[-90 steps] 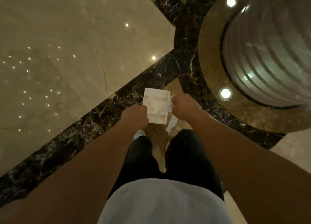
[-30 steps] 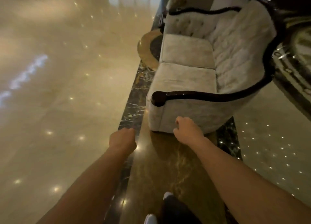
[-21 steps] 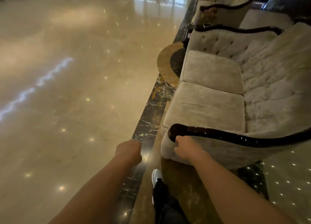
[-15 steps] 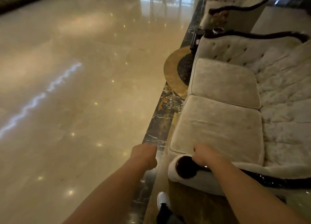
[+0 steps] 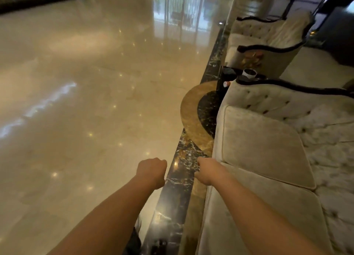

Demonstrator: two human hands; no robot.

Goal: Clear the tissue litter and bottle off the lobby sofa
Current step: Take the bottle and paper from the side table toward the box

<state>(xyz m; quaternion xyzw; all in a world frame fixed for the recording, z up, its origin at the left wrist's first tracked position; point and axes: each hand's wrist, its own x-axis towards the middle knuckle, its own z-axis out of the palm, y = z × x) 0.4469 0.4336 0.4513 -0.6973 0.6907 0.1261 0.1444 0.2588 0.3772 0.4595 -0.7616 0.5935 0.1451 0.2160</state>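
A cream tufted sofa [image 5: 264, 151] with dark wood trim runs along the right side. Its two seat cushions show no tissue or bottle on them. My left hand [image 5: 152, 171] is a closed fist over the floor, left of the sofa's front edge. My right hand [image 5: 206, 171] is also closed, just in front of the seam between the two cushions; I see nothing held in either hand. Past the far arm stands a dark side table [image 5: 228, 78] with a small bottle-like thing [image 5: 226, 84] and a white cup [image 5: 249, 73] on it.
Polished beige marble floor [image 5: 86, 101] spreads to the left. A black marble strip [image 5: 176, 187] and a round gold inlay [image 5: 193, 111] border the sofa front. A second cream armchair [image 5: 268, 43] stands beyond the side table.
I have walked forward along the sofa front, past its near arm. My right hand came off the dark armrest. Three seconds ago both hands held a white tissue box; it is gone.
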